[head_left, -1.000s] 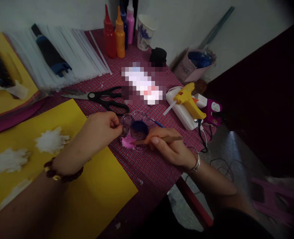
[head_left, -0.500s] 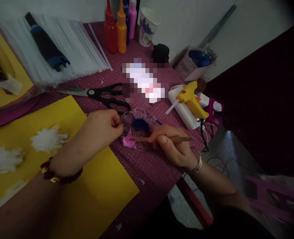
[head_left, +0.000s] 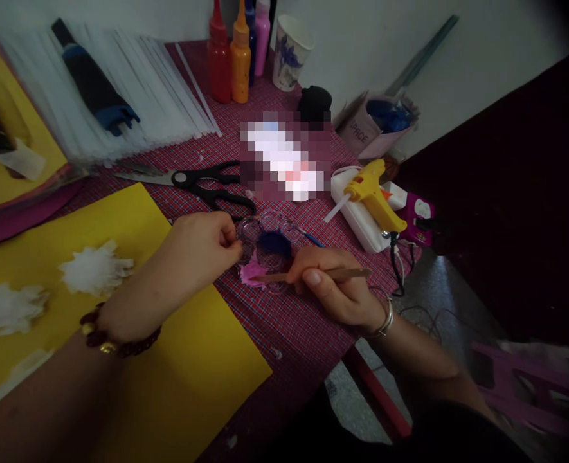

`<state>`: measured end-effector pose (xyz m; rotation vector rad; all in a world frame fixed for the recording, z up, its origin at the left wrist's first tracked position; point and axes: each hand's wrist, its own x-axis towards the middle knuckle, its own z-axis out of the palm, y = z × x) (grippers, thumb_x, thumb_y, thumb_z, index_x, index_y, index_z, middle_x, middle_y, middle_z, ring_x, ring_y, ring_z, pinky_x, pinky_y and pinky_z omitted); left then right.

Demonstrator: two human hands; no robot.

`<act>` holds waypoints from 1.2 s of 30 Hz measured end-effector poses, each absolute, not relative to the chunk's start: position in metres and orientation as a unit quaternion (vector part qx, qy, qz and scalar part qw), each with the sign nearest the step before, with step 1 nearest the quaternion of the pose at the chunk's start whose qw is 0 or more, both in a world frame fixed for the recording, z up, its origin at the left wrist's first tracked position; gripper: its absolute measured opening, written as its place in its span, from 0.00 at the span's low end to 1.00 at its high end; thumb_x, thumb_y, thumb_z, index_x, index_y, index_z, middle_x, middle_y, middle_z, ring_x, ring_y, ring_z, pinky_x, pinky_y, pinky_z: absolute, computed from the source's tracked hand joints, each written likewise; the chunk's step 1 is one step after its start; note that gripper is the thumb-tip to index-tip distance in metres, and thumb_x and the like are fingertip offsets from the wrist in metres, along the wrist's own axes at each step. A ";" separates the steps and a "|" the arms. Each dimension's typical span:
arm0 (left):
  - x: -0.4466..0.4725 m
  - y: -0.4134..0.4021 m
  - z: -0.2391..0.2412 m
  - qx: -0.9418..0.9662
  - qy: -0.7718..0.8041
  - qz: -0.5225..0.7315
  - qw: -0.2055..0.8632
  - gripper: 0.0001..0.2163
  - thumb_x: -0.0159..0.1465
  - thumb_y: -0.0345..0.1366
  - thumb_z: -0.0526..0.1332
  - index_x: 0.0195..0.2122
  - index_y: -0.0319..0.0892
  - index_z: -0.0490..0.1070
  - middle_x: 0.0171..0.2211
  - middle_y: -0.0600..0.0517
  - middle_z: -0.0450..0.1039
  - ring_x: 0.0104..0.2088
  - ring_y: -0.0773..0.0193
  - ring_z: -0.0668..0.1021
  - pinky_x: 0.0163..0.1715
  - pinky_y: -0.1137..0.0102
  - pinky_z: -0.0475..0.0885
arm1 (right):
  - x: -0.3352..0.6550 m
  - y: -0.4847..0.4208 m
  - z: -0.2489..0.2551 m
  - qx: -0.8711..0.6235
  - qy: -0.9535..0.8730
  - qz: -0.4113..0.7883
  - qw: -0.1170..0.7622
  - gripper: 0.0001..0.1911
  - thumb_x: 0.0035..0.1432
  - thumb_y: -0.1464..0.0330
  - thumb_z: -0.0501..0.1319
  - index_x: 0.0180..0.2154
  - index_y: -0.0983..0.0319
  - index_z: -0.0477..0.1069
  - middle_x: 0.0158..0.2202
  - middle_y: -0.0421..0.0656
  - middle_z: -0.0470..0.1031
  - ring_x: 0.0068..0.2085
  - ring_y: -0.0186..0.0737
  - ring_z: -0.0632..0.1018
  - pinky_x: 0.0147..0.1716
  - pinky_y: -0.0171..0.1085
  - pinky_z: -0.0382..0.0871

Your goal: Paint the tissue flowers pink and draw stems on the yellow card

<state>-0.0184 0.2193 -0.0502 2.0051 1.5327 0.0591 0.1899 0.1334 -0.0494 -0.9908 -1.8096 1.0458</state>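
My right hand (head_left: 335,289) is closed round a flat wooden stick (head_left: 349,273), held low and slanted to the left. Its tip rests in pink paint (head_left: 254,272) in one well of a clear flower-shaped palette (head_left: 270,220). Dark blue paint (head_left: 273,242) lies in the palette's middle. My left hand (head_left: 207,244) pinches the palette's left rim between thumb and fingers. Under the left forearm lies a yellow sheet (head_left: 216,366) with several white, petal-like clumps (head_left: 94,269) on it. A thin blue handle (head_left: 312,238) sticks out behind the palette.
Black-handled scissors (head_left: 202,180) lie behind the palette. A yellow glue gun (head_left: 373,193) rests on a white box at the right. At the back stand paint bottles (head_left: 219,67), a paper cup (head_left: 291,54) and a bundle of white sticks (head_left: 134,83). The checked tablecloth (head_left: 308,347) ends near my right forearm.
The stick's tip has shifted slightly within the pink paint, and the paint's shape has changed a little. The whole view has moved slightly. My left hand keeps its hold on the rim.
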 end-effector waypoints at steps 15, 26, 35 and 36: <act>-0.017 0.221 -0.046 0.758 0.572 0.004 0.312 0.04 0.57 0.34 0.59 0.25 0.43 0.68 0.25 0.55 0.71 0.26 0.65 0.72 0.27 0.69 0.60 | 0.190 0.136 -0.048 -0.379 -0.781 0.334 0.367 0.11 0.69 0.69 0.51 0.37 0.60 0.71 0.30 0.42 0.75 0.32 0.36 0.76 0.33 0.37 0.71; -0.018 0.219 -0.047 0.761 0.570 0.012 0.309 0.04 0.57 0.34 0.59 0.26 0.43 0.69 0.25 0.54 0.72 0.26 0.64 0.73 0.27 0.69 0.60 | 0.191 0.136 -0.050 -0.380 -0.760 0.380 0.365 0.10 0.69 0.69 0.53 0.35 0.61 0.71 0.29 0.40 0.72 0.31 0.34 0.74 0.32 0.35 0.68; -0.017 0.219 -0.046 0.751 0.580 0.017 0.315 0.03 0.57 0.33 0.59 0.26 0.43 0.68 0.25 0.55 0.72 0.26 0.65 0.73 0.27 0.70 0.61 | 0.191 0.136 -0.050 -0.389 -0.754 0.386 0.362 0.11 0.69 0.69 0.52 0.36 0.63 0.71 0.29 0.40 0.71 0.30 0.32 0.72 0.31 0.34 0.67; -0.018 0.219 -0.046 0.753 0.580 0.017 0.311 0.03 0.57 0.33 0.59 0.26 0.43 0.68 0.25 0.55 0.72 0.26 0.65 0.72 0.27 0.70 0.60 | 0.191 0.136 -0.050 -0.396 -0.748 0.382 0.371 0.12 0.70 0.69 0.52 0.35 0.63 0.70 0.28 0.39 0.70 0.30 0.32 0.72 0.30 0.33 0.66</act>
